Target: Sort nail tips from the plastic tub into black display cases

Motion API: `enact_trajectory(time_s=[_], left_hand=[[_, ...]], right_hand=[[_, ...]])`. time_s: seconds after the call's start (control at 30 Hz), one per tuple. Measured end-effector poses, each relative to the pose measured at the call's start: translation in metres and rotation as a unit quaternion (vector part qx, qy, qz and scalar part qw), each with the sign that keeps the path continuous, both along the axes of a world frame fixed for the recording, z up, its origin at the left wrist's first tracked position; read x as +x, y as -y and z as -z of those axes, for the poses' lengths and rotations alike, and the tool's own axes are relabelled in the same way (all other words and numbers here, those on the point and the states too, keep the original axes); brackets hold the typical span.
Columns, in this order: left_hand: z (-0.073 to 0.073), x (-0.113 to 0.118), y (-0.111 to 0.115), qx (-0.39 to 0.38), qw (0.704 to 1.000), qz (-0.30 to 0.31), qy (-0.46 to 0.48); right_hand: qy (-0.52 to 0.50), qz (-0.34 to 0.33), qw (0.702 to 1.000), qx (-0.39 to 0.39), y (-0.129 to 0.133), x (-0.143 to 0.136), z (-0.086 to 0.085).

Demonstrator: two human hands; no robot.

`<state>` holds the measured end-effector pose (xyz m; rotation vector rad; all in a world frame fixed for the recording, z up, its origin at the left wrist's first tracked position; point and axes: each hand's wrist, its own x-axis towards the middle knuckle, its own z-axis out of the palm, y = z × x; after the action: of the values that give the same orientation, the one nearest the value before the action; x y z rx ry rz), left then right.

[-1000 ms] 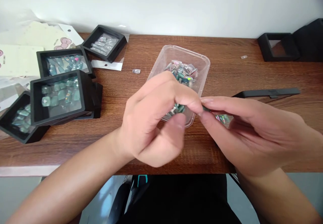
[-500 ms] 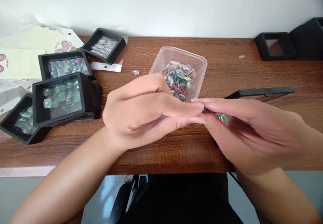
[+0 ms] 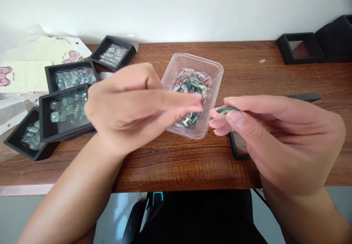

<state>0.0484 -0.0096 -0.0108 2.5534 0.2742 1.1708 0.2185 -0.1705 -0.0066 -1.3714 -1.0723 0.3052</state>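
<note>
My right hand (image 3: 286, 137) has a curved green false nail (image 3: 227, 109) pinched between thumb and forefinger, held above the surface (image 3: 178, 170) just to the right of the clear tub (image 3: 217, 71); its other fingers curl in behind. On my left hand (image 3: 129, 115), slightly blurred in the head view, the thumb and forefinger are pressed together at the tips over the tub, apart from the green false nail; I can't tell whether anything is caught between them. Inside the tub I see a pile of mixed false nails (image 3: 192, 80), green, pinkish and clear. Under my right hand, a black frame (image 3: 235, 146) is partly hidden, and a dark flat piece (image 3: 305, 97) shows past the knuckles. A loose clear nail (image 3: 262, 61) lies farther back, near the open black box (image 3: 312, 58) by the wall. Over on my left, black display cases (image 3: 66, 132) holding green, blue and clear nails overlap beside pale cards (image 3: 24, 73) printed with pink bows, and my left hand covers part of them.
</note>
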Motion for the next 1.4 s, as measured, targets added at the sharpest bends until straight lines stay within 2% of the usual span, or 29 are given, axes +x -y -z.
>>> enact_trajectory(time_s=[0.03, 0.07, 0.13, 0.27, 0.4, 0.53, 0.63, 0.7, 0.8, 0.97, 1.17, 1.27, 1.4], left_hand=[[0.002, 0.004, -0.003, 0.014, 0.999, -0.049, 0.016], [0.004, 0.008, -0.006, 0.021, 0.997, -0.071, 0.015], [0.008, 0.015, -0.013, 0.023, 0.996, -0.084, 0.023], [0.010, 0.016, -0.017, 0.037, 0.999, -0.033, 0.016], [-0.001, 0.013, 0.003, -0.021, 0.999, -0.026, -0.024], [-0.005, 0.017, 0.021, -0.051, 0.998, 0.019, 0.022], [-0.001, 0.021, 0.022, -0.057, 0.993, 0.082, 0.068], [0.001, 0.022, 0.020, -0.066, 0.989, 0.100, 0.086], [0.002, 0.020, 0.020, -0.092, 0.991, 0.068, 0.067], [0.003, 0.019, 0.025, -0.113, 0.988, 0.072, 0.078], [0.001, 0.021, 0.036, -0.178, 0.981, -0.011, 0.078], [0.000, 0.021, 0.040, -0.204, 0.974, -0.015, 0.097], [-0.002, 0.018, 0.045, -0.229, 0.970, -0.031, 0.070]], right_hand=[[0.005, 0.001, 1.000, -0.003, 0.000, -0.001, 0.000], [0.010, 0.004, 1.000, -0.008, 0.000, -0.001, -0.001], [0.015, 0.015, 1.000, -0.017, 0.001, -0.001, -0.002], [0.017, 0.019, 1.000, -0.011, 0.001, -0.001, -0.002], [0.008, 0.002, 1.000, -0.010, 0.000, 0.000, -0.002], [0.041, -0.012, 0.999, -0.002, -0.002, 0.001, -0.001], [0.075, 0.002, 0.997, -0.002, -0.001, 0.001, 0.000], [0.092, 0.030, 0.995, -0.016, 0.001, 0.001, 0.001], [0.116, 0.053, 0.992, -0.014, 0.004, 0.000, 0.002], [0.139, 0.063, 0.988, -0.023, 0.004, -0.002, 0.000], [0.231, 0.036, 0.972, -0.026, 0.001, 0.000, -0.005], [0.216, 0.043, 0.975, -0.031, 0.001, 0.000, -0.005], [0.140, 0.052, 0.988, -0.041, 0.001, -0.003, -0.003]])
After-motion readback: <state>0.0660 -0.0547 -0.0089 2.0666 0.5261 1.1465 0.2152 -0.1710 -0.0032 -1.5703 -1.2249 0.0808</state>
